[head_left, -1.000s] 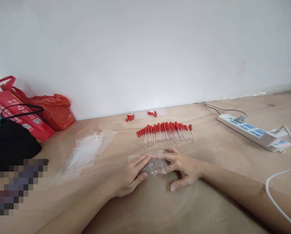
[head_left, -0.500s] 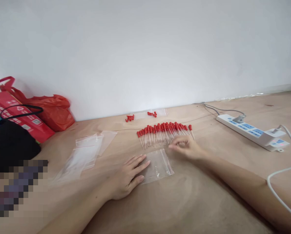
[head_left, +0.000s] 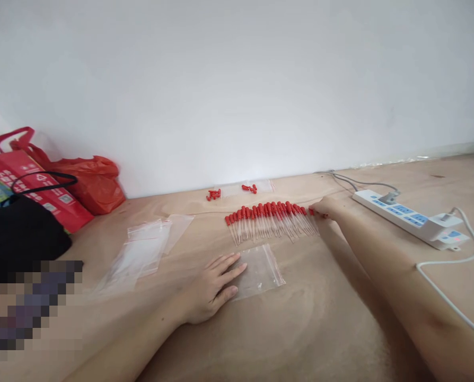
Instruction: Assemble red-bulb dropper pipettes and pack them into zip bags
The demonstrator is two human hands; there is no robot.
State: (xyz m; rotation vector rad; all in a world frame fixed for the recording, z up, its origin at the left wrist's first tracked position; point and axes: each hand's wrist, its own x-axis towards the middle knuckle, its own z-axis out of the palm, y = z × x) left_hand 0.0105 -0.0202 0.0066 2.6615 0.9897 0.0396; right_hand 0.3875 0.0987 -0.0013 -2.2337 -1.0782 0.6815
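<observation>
My left hand (head_left: 217,286) lies flat with its fingers spread, the fingertips on the left edge of a clear zip bag (head_left: 261,271). Beyond the bag, a row of clear droppers with red caps (head_left: 266,212) lies side by side on the table. At the right end of that row is my right hand (head_left: 323,208), its fingers closed around the red cap of the last dropper. More red caps (head_left: 213,194) lie loose near the wall, beside another clear bag (head_left: 232,190) with several red caps on it.
Clear zip bags (head_left: 147,246) lie stacked at the left. A white power strip (head_left: 407,215) with cables is at the right. Red bags (head_left: 97,183) and a black bag (head_left: 22,239) stand at the far left. A wall (head_left: 237,95) borders the table's back.
My right hand has moved right and away from me, from the near side of the droppers to the right end of their row. My left hand has stayed on the bag.
</observation>
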